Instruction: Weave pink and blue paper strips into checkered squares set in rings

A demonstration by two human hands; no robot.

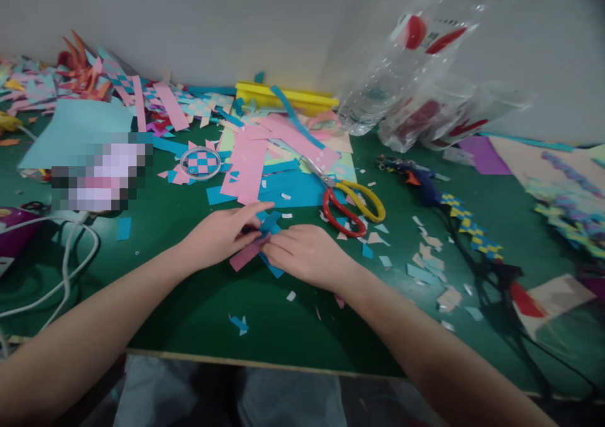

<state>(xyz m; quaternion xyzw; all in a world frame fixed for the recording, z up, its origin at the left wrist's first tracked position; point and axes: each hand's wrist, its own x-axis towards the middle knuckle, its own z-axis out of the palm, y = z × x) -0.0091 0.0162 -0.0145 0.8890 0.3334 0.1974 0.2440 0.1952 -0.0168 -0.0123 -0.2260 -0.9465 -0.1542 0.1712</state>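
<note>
My left hand (225, 233) and my right hand (305, 254) meet above the green table, fingers closed on crossed paper strips. Among these, a pink strip (244, 258) slants down to the left, and a blue strip (270, 219) shows between the fingertips. Where the strips cross is partly covered by my fingers. Just beyond my right hand lie scissors (347, 203) with one red and one yellow handle, blades pointing away. A clear ring (201, 164) around a pink and blue checkered weave rests beyond my left hand.
Pink sheets (250, 162) and blue paper lie behind my hands, near a yellow tray (288, 99). Scraps (428, 257) litter the right side. A white cable (66, 269) runs at left beside a blurred-out phone-like object (106, 175). Plastic cups (416, 112) stand at the back right.
</note>
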